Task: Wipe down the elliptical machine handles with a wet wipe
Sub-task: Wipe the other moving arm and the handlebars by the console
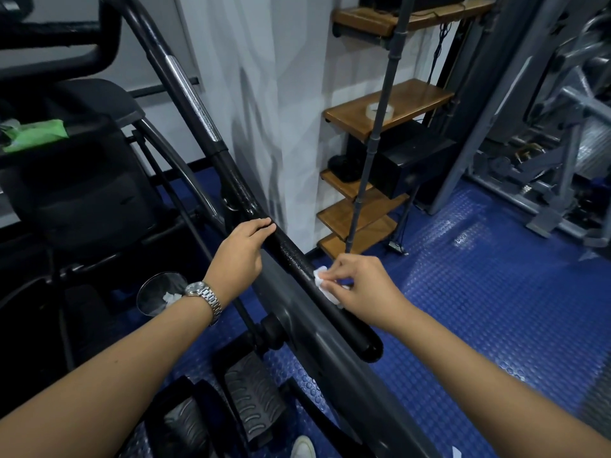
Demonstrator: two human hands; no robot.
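Wipe: a small white wet wipe [321, 281] is pressed on the black handle [296, 256], towards its lower end.
Right hand: my right hand [360, 285] pinches the wipe in its fingertips.
Left hand: my left hand [243, 249] is curled over the handle just above, steadying it.
Risk: the small wad could slip from my pinch or skip the handle's far side.
Risk: if I loosen my grip, the handle may swing.

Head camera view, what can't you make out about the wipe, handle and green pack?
Wet wipe: mostly covered by fingers of the right hand, head view.
Far side of the handle: hidden by the bar itself and the left hand.
Green pack: blurred at the left edge, label unreadable.
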